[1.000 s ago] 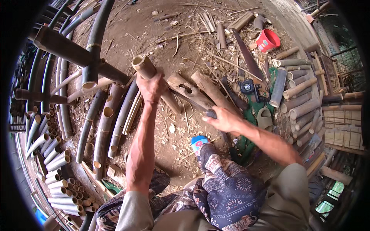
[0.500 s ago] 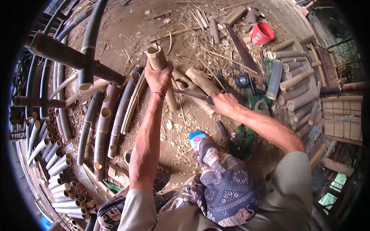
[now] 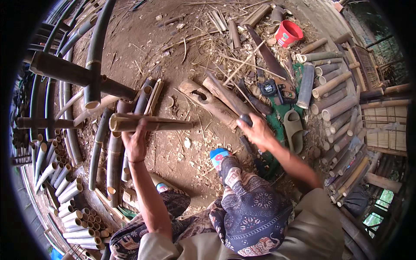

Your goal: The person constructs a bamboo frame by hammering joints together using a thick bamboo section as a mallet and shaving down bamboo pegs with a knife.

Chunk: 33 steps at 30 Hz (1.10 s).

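Note:
My left hand (image 3: 136, 145) is closed round a short bamboo tube (image 3: 167, 124), held nearly level above the ground, its wide mouth to the left. A lengthwise gap runs along its narrower right part. To the right, my right hand (image 3: 261, 133) is wrapped round the dark handle of a knife (image 3: 246, 119); its blade does not show clearly now. Between and beyond my hands, a bamboo log with a hollow cut in it (image 3: 212, 104) lies beside a wooden piece (image 3: 225, 93) on the dirt.
A red bucket (image 3: 287, 35) stands at the far right near a saw (image 3: 268, 56). A tape measure (image 3: 268, 88), a sandal (image 3: 294, 130) and several bamboo tubes (image 3: 336, 108) lie on the right. Bamboo poles (image 3: 97, 151) and a pole frame (image 3: 69, 73) crowd the left.
My left hand has come left and nearer, turning the bamboo tube from upright to nearly level. The knife has come away from the tube, and my right hand has moved slightly right and nearer.

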### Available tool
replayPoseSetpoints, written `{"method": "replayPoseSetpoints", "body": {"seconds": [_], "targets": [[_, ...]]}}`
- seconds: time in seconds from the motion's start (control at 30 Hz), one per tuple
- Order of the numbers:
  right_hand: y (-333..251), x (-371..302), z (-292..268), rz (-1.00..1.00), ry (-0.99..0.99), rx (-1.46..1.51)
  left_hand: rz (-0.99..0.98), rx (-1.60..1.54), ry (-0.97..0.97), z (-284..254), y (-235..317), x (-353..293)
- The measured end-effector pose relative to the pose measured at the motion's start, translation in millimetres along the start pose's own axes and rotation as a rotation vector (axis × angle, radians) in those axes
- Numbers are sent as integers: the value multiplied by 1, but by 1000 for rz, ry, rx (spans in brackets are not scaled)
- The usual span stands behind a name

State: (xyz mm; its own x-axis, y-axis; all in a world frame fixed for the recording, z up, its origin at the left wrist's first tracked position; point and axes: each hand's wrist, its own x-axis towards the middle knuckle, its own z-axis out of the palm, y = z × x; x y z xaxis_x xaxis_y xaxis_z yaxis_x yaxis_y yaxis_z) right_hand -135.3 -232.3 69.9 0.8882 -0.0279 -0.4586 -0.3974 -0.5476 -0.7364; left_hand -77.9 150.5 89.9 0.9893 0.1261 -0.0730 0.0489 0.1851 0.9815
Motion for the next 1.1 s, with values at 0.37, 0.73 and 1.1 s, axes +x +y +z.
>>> {"method": "replayPoseSetpoints", "body": {"seconds": [0.37, 0.73, 1.1], "targets": [[191, -106, 41, -76, 537, -233, 136, 740, 122, 43, -83, -40], [286, -200, 9, 126, 330, -633, -27, 1003, -379, 2, -142, -5], [214, -116, 63, 49, -103, -509, 21, 1312, -131, 1, -176, -27]]}}
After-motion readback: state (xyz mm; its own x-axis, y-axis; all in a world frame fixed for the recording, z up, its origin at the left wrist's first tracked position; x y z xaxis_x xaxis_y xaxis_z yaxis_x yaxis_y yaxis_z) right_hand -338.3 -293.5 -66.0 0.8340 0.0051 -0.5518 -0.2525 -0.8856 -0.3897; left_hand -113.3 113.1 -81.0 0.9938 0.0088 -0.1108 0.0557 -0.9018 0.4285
